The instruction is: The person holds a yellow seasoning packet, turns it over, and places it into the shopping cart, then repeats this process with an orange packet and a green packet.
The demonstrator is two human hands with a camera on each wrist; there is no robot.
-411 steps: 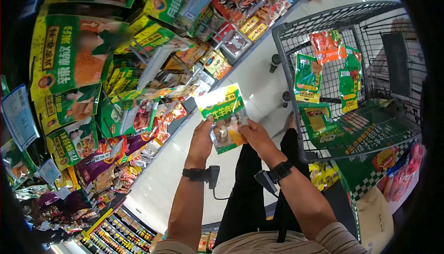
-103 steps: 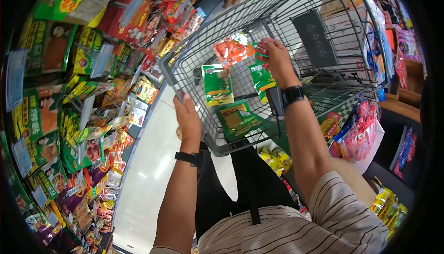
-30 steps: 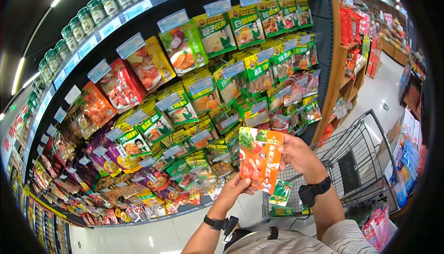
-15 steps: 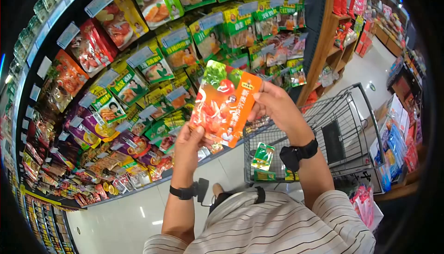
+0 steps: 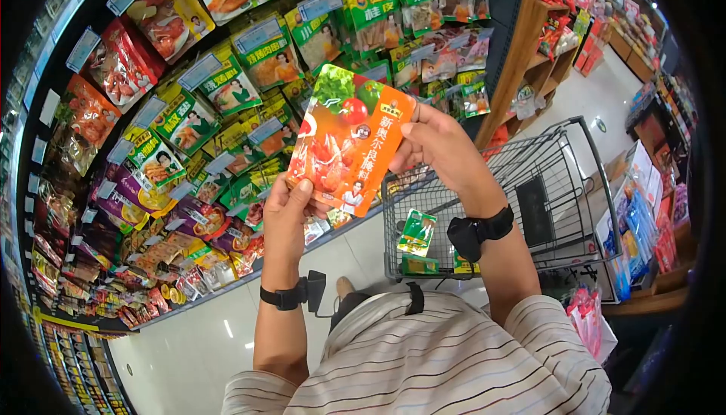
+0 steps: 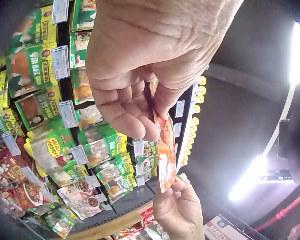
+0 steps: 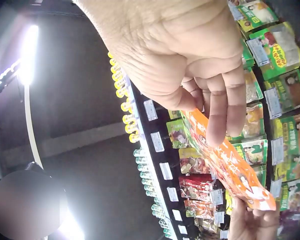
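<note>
- The shelf (image 5: 508, 26) stands ahead of me and to my left, with rows of seasoning packets (image 5: 271, 56) hung on it.
- The cart (image 5: 533, 207) waits to the right, below my right arm, a wire one.
- The orange packet (image 5: 344, 150) is up in the air in front of me, between my two hands, its printed face towards my eyes and its top tipped left. It touches neither shelf nor cart. I'd expect it to be light, thin and bendy, with a slick, shiny skin; what's inside I can't see. I'd judge it hard to break but easy to crease, so I'd take it by opposite edges, thumbs in front, and not squeeze the middle.
- My right hand (image 5: 439, 147) pinches its upper right edge, thumb on the face, the other fingers bent behind.
- My left hand (image 5: 283, 218) pinches its lower left corner the same way, thumb on the front, fingers at the back; edge-on in my left wrist view, the packet looks very thin.
- A green packet (image 5: 417, 232) lies in the cart, well apart from my hands.
- Pale price tags (image 5: 259, 35) sit in front of the hung packets, too small for me to read.
</note>
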